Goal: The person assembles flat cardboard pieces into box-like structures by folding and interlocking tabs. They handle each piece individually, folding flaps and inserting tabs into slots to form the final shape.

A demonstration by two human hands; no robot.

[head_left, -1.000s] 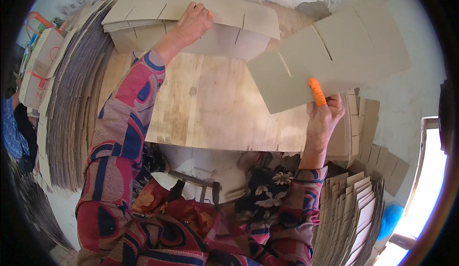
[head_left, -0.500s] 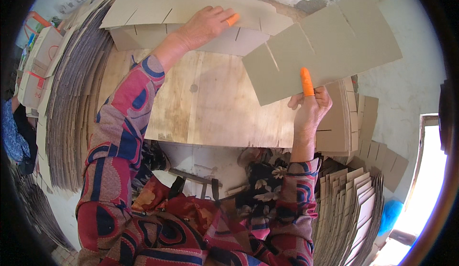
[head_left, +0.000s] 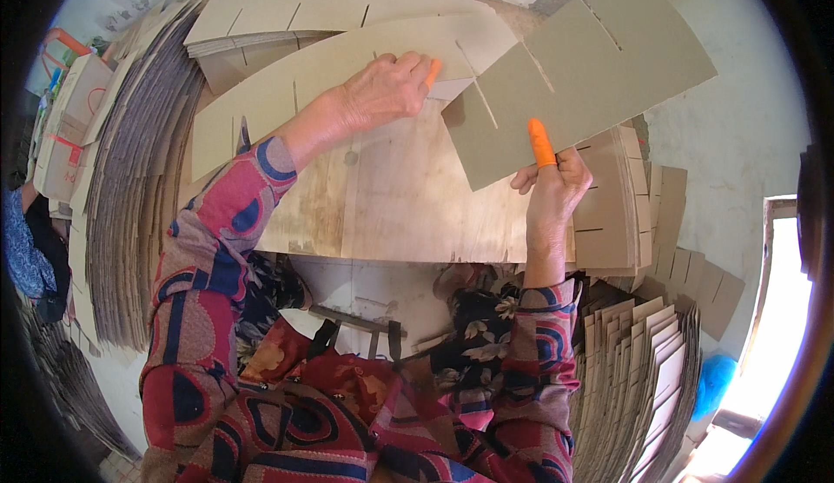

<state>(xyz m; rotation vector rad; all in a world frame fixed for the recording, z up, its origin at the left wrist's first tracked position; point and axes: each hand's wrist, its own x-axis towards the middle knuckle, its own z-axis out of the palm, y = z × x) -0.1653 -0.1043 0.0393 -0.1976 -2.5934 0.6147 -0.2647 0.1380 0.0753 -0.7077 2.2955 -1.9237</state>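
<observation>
Cardboard everywhere. My left hand (head_left: 382, 92) lies palm-down on a long slotted strip (head_left: 287, 92) that runs across the far side of the tabletop (head_left: 391, 205); fingers flat on it w/ an orange tip cover (head_left: 432, 71) on one finger, near the strip's right end. Grip there is pressing, not pinching; can't tell if any finger curls under the edge.

My right hand (head_left: 552, 188) holds a grey-brown slotted sheet (head_left: 582, 75) by its lower edge, lifted off the tabletop & tilted, its far corner up toward the wall. Index finger stands straight up against the sheet's face, wearing an orange cot (head_left: 540, 142); thumb & other fingers closed on the edge, so grip is shut on the sheet. Sheet's left corner sits just beside the strip's right end, overlapping it in view; can't tell if they touch.

Behind the strip: a stack of like slotted strips (head_left: 321, 9), lying flat at the far edge. Left of the tabletop: tall piles of flat cardboard (head_left: 130, 179) on edge. Right & below my right forearm: more stacks of cut pieces (head_left: 643, 370), fanned. Small slotted pieces (head_left: 621, 214) lie stacked just right of my right hand. Both sleeves patterned red, blue, black. Bright window (head_left: 773, 327) at far right.
</observation>
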